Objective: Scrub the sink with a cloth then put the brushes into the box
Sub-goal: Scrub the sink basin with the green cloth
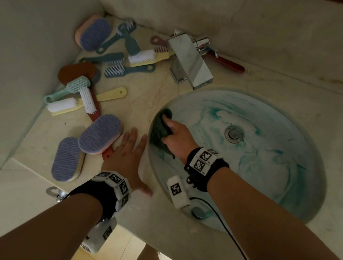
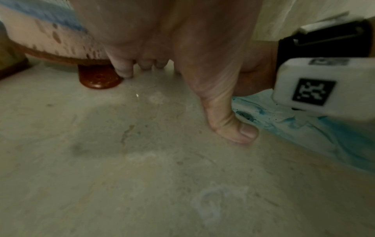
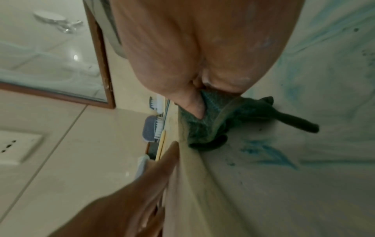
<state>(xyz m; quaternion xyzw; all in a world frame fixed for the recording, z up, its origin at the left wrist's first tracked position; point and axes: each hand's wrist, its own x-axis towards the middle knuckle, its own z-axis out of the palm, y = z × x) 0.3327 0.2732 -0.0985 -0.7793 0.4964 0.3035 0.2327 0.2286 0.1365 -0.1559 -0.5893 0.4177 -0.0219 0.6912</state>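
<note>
The right hand (image 1: 177,136) is reaching down into the sink (image 1: 263,159), its fingers (image 1: 165,120) clenched around a dark green cloth (image 1: 159,132) and pressing it against the basin's upper left wall, just under the rim. The left hand (image 1: 128,158) is lying flat on the desk (image 1: 159,90) beside the sink, fingers (image 2: 123,67) released and spread, the thumb (image 2: 233,126) touching the stone near the basin edge and the little finger just beside the end of a dark red brush handle (image 2: 99,78). Both forearms are stretching forward with marker bands on the wrists.

Teal streaks are smearing the pale basin around the metal drain (image 1: 233,134). A chrome faucet (image 1: 188,60) is standing behind the sink. The brushes (image 1: 90,93) are lying scattered over the desk's left corner, among them purple-faced scrub pads (image 1: 100,133). Beige tiled walls are meeting at that corner, and a wood-framed mirror (image 3: 50,56) is hanging above.
</note>
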